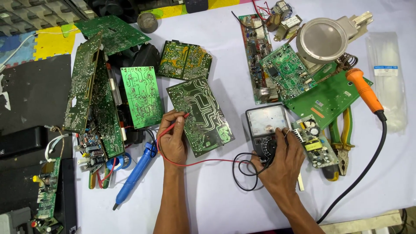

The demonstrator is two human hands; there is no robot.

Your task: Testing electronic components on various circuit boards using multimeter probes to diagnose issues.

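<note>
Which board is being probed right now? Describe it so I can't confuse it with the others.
Start at the analog meter in the middle of the white table, under the right hand. Just left of it lies a dark green circuit board, tilted, solder side up. Unlike its neighbours, it has wide pale traces, and the left hand holds a red probe to its left edge.

The scene is bright and evenly lit from overhead, with diffuse light that keeps colours vivid. The white desk (216, 195) reads almost washed out toward its far right corner, where a clear plastic bag (385, 82) catches a pale sheen. The round metal disc (323, 40) shows a soft dull glare. Shadows are short and soft, hugging the right hand (281, 162) and the left hand (172, 138) on their near sides. Focus is sharp across the centre. Straight lines bow slightly at the frame's edges, and the left edge falls darker.
</note>
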